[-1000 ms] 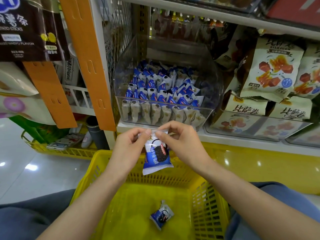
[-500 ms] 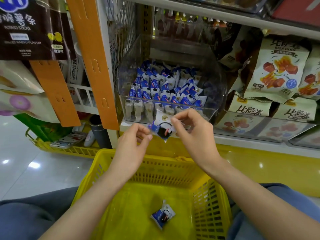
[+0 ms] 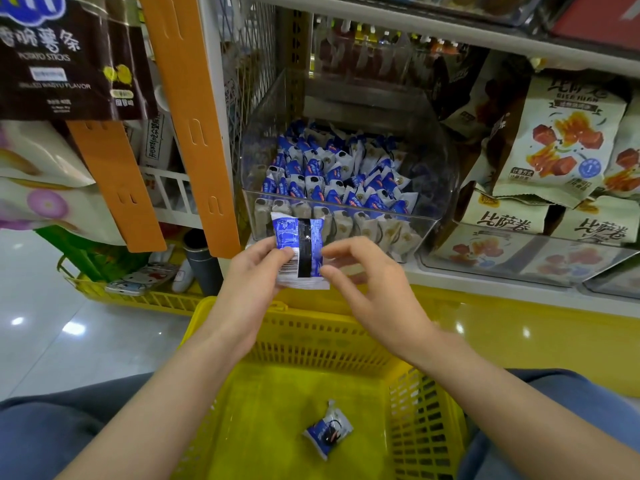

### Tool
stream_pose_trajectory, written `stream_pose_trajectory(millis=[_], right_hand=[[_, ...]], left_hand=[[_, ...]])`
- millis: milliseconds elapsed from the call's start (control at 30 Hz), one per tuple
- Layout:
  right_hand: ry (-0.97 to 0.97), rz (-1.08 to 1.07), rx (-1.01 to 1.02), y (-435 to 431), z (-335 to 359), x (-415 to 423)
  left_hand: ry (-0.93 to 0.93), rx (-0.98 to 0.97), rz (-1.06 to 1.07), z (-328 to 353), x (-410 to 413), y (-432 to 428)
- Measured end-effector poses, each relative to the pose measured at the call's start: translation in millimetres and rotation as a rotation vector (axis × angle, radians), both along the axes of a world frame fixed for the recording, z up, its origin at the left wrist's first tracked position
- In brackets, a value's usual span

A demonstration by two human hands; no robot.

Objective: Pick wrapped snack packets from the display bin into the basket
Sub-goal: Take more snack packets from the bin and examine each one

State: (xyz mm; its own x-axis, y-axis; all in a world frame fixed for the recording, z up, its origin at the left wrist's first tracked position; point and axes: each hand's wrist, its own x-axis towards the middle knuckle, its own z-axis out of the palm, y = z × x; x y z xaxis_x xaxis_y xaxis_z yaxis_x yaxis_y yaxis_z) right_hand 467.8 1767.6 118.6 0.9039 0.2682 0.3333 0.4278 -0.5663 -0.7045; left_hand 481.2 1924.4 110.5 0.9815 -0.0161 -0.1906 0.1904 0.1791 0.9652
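Observation:
My left hand (image 3: 254, 271) pinches a blue and white snack packet (image 3: 299, 249) by its lower left, barcode side facing me, upright above the far rim of the yellow basket (image 3: 311, 336). My right hand (image 3: 374, 289) hovers just right of the packet with fingers loosely curled, its fingertips close to the packet's edge; contact is unclear. One more packet (image 3: 327, 429) lies on the basket floor. The clear display bin (image 3: 436, 216) on the shelf behind holds several rows of the same packets.
Bags of other snacks (image 3: 561, 140) fill the shelf to the right. An orange shelf post (image 3: 194, 126) stands left of the bin. A second yellow basket (image 3: 138, 292) with small items sits on the floor at left. My knees flank the basket.
The packet was flipped from its front, hanging below both hands, to its barcode side, standing above my left hand. My right hand let go and opened beside it.

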Motion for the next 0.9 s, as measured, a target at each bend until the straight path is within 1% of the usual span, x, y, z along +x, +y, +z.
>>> stream_pose_trajectory(millis=[67,133,167,200,233,300,333,400,500,600,700,767,900], right_hand=[[0.249,-0.084,0.196,3.0,1.9,3.2],[0.479,-0.070,0.368,4.5,3.0,6.5],[0.555,-0.058,0.434,4.7,3.6,7.0],[0.597,-0.055,0.476,5.0,4.3,6.9],[0.616,-0.065,0.503,5.4,4.7,6.7],[0.630,-0.110,0.546,6.0,3.7,6.6],[0.637,-0.138,0.567,6.2,2.5,6.4],[0.642,-0.178,0.575,6.9,1.3,6.4],[0.641,-0.178,0.600,7.9,-0.2,6.3],[0.649,-0.145,0.666,8.8,-0.1,6.9],[0.614,-0.113,0.695,9.6,-2.4,7.9],[0.556,-0.106,0.623,10.5,-6.9,8.2],[0.430,-0.089,0.392,11.2,-15.2,6.5]], left_hand=[[0.022,-0.026,0.003,-0.1,0.4,-3.4],[0.027,-0.062,-0.045,-0.7,-1.1,-7.4],[0.003,-0.029,-0.073,-0.9,-2.7,-8.9],[-0.059,0.070,-0.077,-2.0,-3.4,-8.9],[-0.148,0.212,-0.045,-4.5,-3.6,-8.2],[-0.316,0.471,0.055,-6.4,-4.9,-6.3],[-0.380,0.554,0.079,-6.6,-6.1,-6.4],[-0.466,0.650,0.057,-7.9,-9.5,-9.7],[-0.483,0.674,0.033,-12.7,-11.6,-12.2],[-0.455,0.614,0.028,-14.3,-9.0,-10.6],[-0.466,0.600,0.008,-13.8,-7.8,-10.4],[-0.478,0.635,0.002,-14.8,-9.0,-9.5],[-0.536,0.799,-0.012,-17.2,-11.2,-7.4]])
